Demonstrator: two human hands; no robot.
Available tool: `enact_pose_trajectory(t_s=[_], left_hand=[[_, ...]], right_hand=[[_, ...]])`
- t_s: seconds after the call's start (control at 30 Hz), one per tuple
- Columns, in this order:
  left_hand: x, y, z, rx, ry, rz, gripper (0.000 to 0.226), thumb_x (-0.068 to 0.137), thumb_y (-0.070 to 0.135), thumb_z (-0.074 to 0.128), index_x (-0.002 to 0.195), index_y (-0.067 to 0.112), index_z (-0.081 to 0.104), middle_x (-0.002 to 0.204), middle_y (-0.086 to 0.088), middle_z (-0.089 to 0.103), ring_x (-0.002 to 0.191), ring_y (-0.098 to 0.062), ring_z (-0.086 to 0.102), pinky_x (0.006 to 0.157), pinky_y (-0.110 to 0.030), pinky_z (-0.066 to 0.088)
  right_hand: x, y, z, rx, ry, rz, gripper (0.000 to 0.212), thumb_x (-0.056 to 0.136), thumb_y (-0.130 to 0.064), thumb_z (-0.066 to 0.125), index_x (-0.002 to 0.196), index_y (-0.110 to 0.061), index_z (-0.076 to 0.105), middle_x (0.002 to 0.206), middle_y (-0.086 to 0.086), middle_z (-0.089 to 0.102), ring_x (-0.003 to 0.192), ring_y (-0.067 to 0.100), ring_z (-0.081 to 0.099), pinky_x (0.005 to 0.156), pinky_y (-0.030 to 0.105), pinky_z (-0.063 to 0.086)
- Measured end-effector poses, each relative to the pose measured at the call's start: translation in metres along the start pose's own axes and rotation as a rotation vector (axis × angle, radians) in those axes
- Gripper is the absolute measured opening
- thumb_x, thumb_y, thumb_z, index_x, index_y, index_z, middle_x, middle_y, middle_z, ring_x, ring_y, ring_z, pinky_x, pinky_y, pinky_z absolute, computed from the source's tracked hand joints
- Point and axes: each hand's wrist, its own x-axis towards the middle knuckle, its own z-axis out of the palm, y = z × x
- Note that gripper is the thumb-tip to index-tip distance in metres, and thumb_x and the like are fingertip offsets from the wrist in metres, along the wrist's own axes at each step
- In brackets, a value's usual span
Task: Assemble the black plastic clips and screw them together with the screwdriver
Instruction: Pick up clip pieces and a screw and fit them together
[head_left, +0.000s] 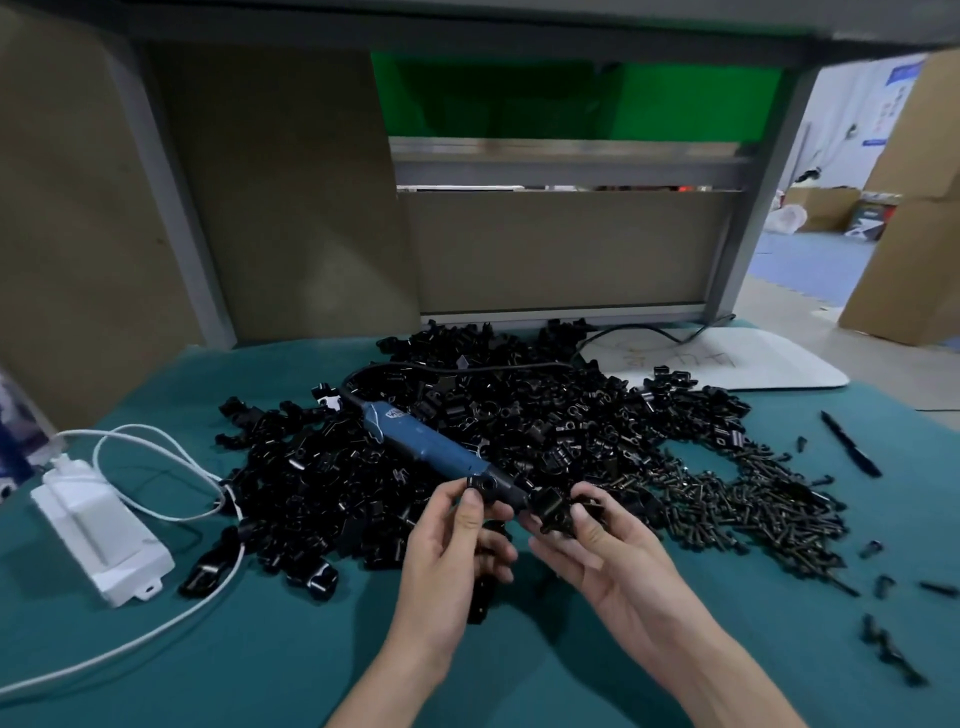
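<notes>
Left hand (452, 551) fingers pinch one black clip half (480, 487) while the right hand (618, 556) grips its mate (553, 512), the two pieces just apart above the teal tabletop (260, 649). Assembly of this pair looks barely begun, with no screw fitted. The blue electric screwdriver (431, 441) lies idle on the glossy, angular clip heap (545, 410) at 12 o'clock. Slim dark screws (753, 509) litter 3 o'clock.
</notes>
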Motion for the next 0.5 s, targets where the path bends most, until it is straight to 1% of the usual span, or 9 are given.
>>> enact_pose_trajectory(t_s=[0.07, 0.13, 0.17, 0.27, 0.33, 0.4, 0.47, 0.5], left_hand=[[0.001, -0.002, 0.001, 0.038, -0.012, 0.009, 0.027, 0.099, 0.036, 0.047, 0.104, 0.016, 0.064, 0.096, -0.013, 0.074, 0.068, -0.022, 0.067, 0.057, -0.029, 0.055], [0.001, -0.005, 0.003, 0.083, -0.015, 0.014, 0.027, 0.105, 0.033, 0.041, 0.108, 0.013, 0.059, 0.098, -0.013, 0.074, 0.070, -0.023, 0.068, 0.059, -0.030, 0.056], [0.000, -0.005, 0.003, 0.104, -0.013, 0.016, 0.027, 0.106, 0.031, 0.038, 0.108, 0.014, 0.058, 0.098, -0.011, 0.074, 0.071, -0.023, 0.068, 0.060, -0.030, 0.056], [-0.001, -0.008, 0.005, 0.151, -0.003, 0.005, 0.029, 0.107, 0.031, 0.035, 0.109, 0.017, 0.060, 0.100, -0.002, 0.073, 0.077, -0.022, 0.070, 0.063, -0.030, 0.057], [-0.002, -0.009, 0.006, 0.173, 0.000, 0.005, 0.029, 0.108, 0.031, 0.035, 0.109, 0.019, 0.062, 0.100, 0.002, 0.072, 0.078, -0.019, 0.070, 0.064, -0.031, 0.057], [-0.001, -0.010, 0.005, 0.165, 0.006, 0.002, 0.027, 0.108, 0.029, 0.037, 0.108, 0.019, 0.062, 0.100, 0.002, 0.071, 0.081, -0.018, 0.070, 0.064, -0.031, 0.058], [-0.001, -0.011, 0.004, 0.153, 0.005, -0.001, 0.025, 0.108, 0.026, 0.040, 0.107, 0.020, 0.064, 0.101, 0.000, 0.071, 0.088, -0.019, 0.071, 0.067, -0.033, 0.059], [0.000, -0.010, 0.003, 0.143, 0.004, -0.004, 0.024, 0.108, 0.025, 0.042, 0.107, 0.022, 0.066, 0.101, 0.000, 0.071, 0.091, -0.020, 0.071, 0.069, -0.034, 0.059]], right_hand=[[0.001, -0.001, -0.001, -0.010, -0.010, 0.016, 0.035, 0.082, -0.003, 0.067, 0.116, -0.004, 0.058, 0.106, 0.030, 0.071, 0.092, 0.034, 0.076, 0.074, 0.033, 0.063], [0.002, -0.001, -0.002, 0.019, 0.020, 0.031, 0.035, 0.081, 0.000, 0.067, 0.115, -0.003, 0.059, 0.103, 0.033, 0.066, 0.084, 0.032, 0.076, 0.071, 0.032, 0.063], [0.003, 0.000, -0.002, 0.032, 0.034, 0.031, 0.035, 0.080, 0.000, 0.068, 0.113, -0.002, 0.059, 0.103, 0.034, 0.066, 0.085, 0.032, 0.077, 0.071, 0.032, 0.063], [0.006, 0.002, -0.004, 0.000, 0.043, 0.018, 0.033, 0.079, -0.002, 0.068, 0.110, -0.004, 0.056, 0.112, 0.032, 0.071, 0.097, 0.035, 0.076, 0.078, 0.033, 0.063], [0.008, 0.005, -0.006, -0.044, 0.050, 0.016, 0.034, 0.076, -0.004, 0.070, 0.108, -0.003, 0.056, 0.107, 0.026, 0.073, 0.093, 0.032, 0.076, 0.079, 0.033, 0.063], [0.008, 0.008, -0.008, -0.084, 0.046, 0.015, 0.040, 0.074, -0.004, 0.072, 0.112, 0.000, 0.060, 0.099, 0.020, 0.071, 0.090, 0.028, 0.075, 0.079, 0.031, 0.062], [0.008, 0.010, -0.009, -0.113, 0.031, 0.010, 0.045, 0.075, -0.004, 0.072, 0.120, -0.003, 0.066, 0.096, 0.017, 0.070, 0.092, 0.027, 0.073, 0.080, 0.030, 0.061], [0.008, 0.010, -0.010, -0.126, 0.026, 0.006, 0.043, 0.078, -0.003, 0.071, 0.121, -0.005, 0.069, 0.096, 0.016, 0.070, 0.093, 0.026, 0.073, 0.081, 0.029, 0.061]])
